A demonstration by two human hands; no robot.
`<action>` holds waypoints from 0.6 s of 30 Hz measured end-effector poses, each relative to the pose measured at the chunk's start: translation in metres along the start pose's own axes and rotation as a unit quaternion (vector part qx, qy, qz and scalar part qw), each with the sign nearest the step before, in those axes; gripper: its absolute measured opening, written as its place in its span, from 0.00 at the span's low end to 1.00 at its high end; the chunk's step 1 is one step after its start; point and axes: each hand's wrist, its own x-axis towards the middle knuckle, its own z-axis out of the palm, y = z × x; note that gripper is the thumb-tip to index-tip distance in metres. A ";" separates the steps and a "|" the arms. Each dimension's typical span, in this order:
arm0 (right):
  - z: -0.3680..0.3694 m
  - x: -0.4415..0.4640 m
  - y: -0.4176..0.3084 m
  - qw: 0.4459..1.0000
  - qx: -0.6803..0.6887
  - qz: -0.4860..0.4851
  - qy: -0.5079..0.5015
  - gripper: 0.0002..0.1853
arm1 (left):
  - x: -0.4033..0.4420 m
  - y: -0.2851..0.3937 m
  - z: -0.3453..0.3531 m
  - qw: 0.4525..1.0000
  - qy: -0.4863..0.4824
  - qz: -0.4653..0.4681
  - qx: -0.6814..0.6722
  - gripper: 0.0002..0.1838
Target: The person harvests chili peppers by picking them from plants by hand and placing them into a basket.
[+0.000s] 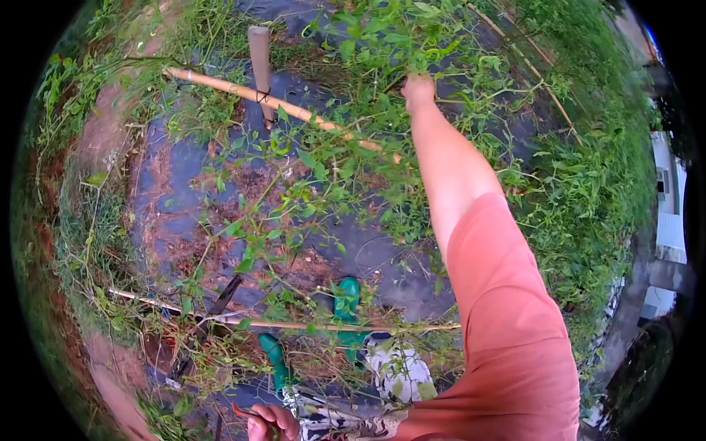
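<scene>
Stretched out to the top of the view, my right hand is among the leaves of a green plant; its fingers are mostly hidden by foliage. My left hand is low at the bottom edge, fingers curled around a red pepper whose tip sticks out to the left. Slim green peppers hang on the plant in the middle.
A bamboo pole crosses the upper rows, tied to a wooden stake. Another thin pole runs across near my green boots. Dark ground sheet lies beneath. Dense plants grow on the right.
</scene>
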 end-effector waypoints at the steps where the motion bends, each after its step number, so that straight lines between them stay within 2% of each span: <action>1: 0.000 -0.010 -0.005 0.993 0.092 0.058 0.045 0.10 | 0.001 0.000 0.000 1.000 -0.003 -0.003 0.003 0.13; 4: -0.011 -0.031 -0.028 0.965 0.202 0.136 0.095 0.12 | 0.000 0.000 -0.003 1.000 -0.011 -0.015 0.008 0.13; 6: -0.025 -0.056 -0.060 0.880 0.440 0.171 0.056 0.11 | -0.002 0.001 -0.003 1.000 -0.013 -0.022 0.009 0.13; 8: -0.044 -0.078 -0.096 0.882 0.425 0.199 0.038 0.11 | -0.003 0.002 -0.001 1.000 -0.015 -0.021 0.003 0.13; 10: -0.045 -0.079 -0.096 0.884 0.408 0.227 0.020 0.10 | -0.005 0.003 -0.005 1.000 -0.018 -0.021 0.001 0.13; 12: -0.050 -0.079 -0.097 0.895 0.383 0.222 -0.058 0.09 | -0.006 0.005 -0.009 1.000 -0.023 -0.020 -0.001 0.13; 16: -0.051 -0.081 -0.105 0.905 0.346 0.243 -0.050 0.09 | -0.006 0.007 -0.016 0.999 -0.038 -0.020 -0.005 0.13; 18: -0.046 -0.084 -0.105 0.918 0.336 0.202 -0.063 0.09 | -0.006 0.009 -0.017 0.999 -0.044 -0.021 -0.011 0.13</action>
